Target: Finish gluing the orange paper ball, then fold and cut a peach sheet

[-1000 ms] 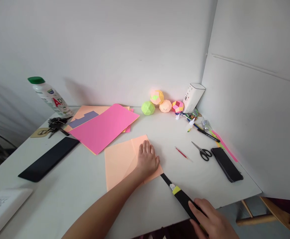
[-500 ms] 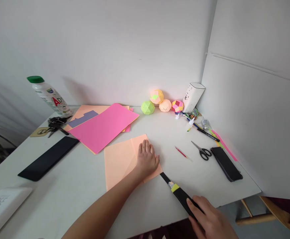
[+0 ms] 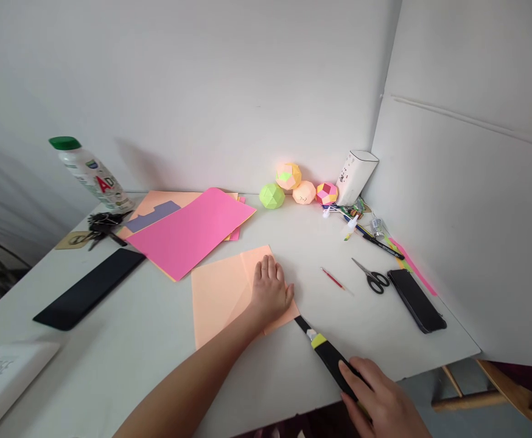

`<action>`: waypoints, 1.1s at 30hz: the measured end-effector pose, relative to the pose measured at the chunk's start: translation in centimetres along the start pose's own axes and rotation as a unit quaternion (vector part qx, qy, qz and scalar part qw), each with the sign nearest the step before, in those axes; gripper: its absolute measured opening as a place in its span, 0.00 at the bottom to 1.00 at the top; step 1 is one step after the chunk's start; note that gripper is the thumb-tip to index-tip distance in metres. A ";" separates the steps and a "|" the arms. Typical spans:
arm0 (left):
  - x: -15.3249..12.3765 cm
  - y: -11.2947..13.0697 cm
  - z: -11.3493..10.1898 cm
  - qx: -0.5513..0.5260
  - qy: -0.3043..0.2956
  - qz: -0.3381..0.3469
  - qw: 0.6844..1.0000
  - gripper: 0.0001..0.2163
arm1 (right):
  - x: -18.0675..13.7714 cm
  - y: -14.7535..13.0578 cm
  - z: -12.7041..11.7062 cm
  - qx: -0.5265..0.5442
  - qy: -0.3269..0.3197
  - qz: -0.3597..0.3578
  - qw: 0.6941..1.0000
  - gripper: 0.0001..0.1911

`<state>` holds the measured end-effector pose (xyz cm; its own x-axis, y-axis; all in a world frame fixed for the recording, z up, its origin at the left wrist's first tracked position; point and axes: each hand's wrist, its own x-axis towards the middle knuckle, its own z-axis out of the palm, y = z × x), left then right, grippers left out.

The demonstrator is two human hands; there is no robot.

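My left hand [image 3: 269,289] lies flat with its fingers stretched out, pressing on a folded sheet of peach paper [image 3: 218,292] on the table. In my right hand [image 3: 380,395] is a utility knife [image 3: 334,365] with a black and yellow handle, my fingers wrapped round it. Its dark blade [image 3: 301,323] points up and left, and the tip reaches the paper's lower right corner; whether it lies inside the fold is hidden.
Pink paper [image 3: 193,234] lies over other sheets behind. Right of the peach paper are a thin red pencil-like stick [image 3: 332,278], scissors [image 3: 370,277] and a black phone-like case [image 3: 416,301]. Several paper polyhedra [image 3: 272,196] stand by the wall. At left are a bottle [image 3: 92,173] and a black slab [image 3: 90,289].
My right hand and the knife have shifted slightly left. The left hand keeps its place on the paper.
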<state>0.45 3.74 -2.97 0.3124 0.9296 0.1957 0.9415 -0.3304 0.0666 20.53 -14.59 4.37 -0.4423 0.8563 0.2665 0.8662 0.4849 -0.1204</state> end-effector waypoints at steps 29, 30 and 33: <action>-0.1 -0.1 -0.5 0.007 -0.021 0.005 1.000 0.30 | 1.6 2.0 0.0 -0.008 -0.032 -0.003 0.999 0.17; 0.0 -0.1 -0.4 0.008 -0.020 0.005 1.000 0.30 | 1.7 2.0 0.0 -0.008 -0.032 -0.003 0.999 0.17; 0.0 -0.2 -0.2 0.011 -0.018 0.005 1.000 0.33 | 1.8 2.1 0.2 -0.012 -0.028 -0.006 1.000 0.17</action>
<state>0.28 3.78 -2.74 0.3253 0.9317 0.1617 0.9408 -0.3361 0.0442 21.52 -11.94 4.37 -0.4639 0.8596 0.2141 0.8659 0.4910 -0.0951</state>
